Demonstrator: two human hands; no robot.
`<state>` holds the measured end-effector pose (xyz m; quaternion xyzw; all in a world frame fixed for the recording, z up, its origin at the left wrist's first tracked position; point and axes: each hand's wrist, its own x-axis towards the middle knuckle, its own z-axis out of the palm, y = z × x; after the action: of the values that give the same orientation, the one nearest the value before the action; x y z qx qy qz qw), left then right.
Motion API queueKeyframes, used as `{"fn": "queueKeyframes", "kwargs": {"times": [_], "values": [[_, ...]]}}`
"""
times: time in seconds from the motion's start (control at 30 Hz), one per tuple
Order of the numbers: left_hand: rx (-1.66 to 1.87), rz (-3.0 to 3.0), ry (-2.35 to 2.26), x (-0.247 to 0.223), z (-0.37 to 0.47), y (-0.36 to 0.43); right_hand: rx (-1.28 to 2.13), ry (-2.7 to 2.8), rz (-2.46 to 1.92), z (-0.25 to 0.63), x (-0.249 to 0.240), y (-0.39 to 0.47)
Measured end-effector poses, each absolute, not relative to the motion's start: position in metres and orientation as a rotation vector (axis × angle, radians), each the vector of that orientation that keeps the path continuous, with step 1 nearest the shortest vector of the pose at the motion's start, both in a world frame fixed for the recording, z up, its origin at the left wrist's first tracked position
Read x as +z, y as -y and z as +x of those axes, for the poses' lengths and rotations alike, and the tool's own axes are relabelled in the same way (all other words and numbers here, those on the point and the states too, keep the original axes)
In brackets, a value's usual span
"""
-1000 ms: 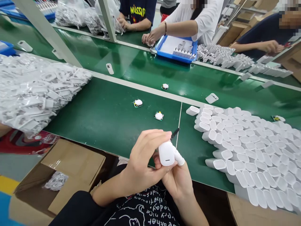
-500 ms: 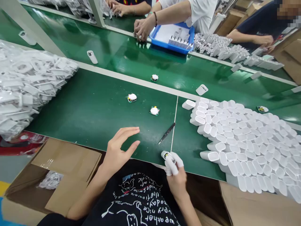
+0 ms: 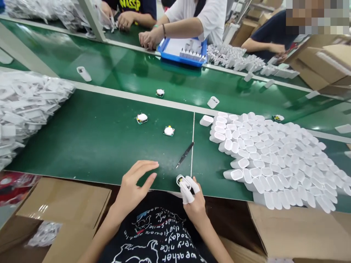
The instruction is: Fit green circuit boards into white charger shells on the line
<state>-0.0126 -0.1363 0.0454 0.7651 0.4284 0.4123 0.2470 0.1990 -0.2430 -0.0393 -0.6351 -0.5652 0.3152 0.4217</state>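
My right hand [image 3: 193,195], with white covers on its fingertips, grips a white oval plastic housing [image 3: 180,178] at the bench's front edge. Something dark and yellow shows inside the housing's open end. To its left, my left hand [image 3: 137,182] hovers over the green bench top, fingers stretched and thumb apart, holding nothing. A pair of black tweezers [image 3: 184,155] lies just beyond my hands. Farther off rest two small circuit boards with white rounded tops, one board [image 3: 169,131] nearer and another board [image 3: 142,118] to the left.
Many upright white housings [image 3: 263,153] crowd the right side. White plastic parts [image 3: 24,109] are heaped at left. Along the green conveyor [image 3: 123,73] lie a circuit board [image 3: 160,92] and a few housings. Co-workers sit opposite, near a blue tray [image 3: 182,60]. Open cardboard boxes [image 3: 65,201] stand below.
The camera view has shifted, so the bench things appear farther left. My right hand still holds the housing, and my left hand stays open beside it.
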Motion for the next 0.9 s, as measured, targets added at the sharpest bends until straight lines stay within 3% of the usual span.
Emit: {"fn": "queueKeyframes", "kwargs": {"times": [0.17,0.37,0.5,0.7,0.9], "values": [[1.12,2.076,-0.974,0.037,0.001,0.142,0.614,1.438,-1.566,0.193,-0.026,0.228],[1.017,2.062,-1.004,0.035,0.002,0.147,0.688,1.276,-1.513,0.188,0.004,0.213],[1.011,2.106,-0.749,0.053,0.015,0.148,0.822,1.069,-1.469,0.18,0.042,0.211],[1.269,2.048,-0.464,0.089,0.045,0.142,1.444,0.516,-1.284,0.163,0.091,0.209],[1.195,2.02,-0.472,0.098,0.043,0.141,1.527,0.399,-1.258,0.159,0.098,0.205]]}}
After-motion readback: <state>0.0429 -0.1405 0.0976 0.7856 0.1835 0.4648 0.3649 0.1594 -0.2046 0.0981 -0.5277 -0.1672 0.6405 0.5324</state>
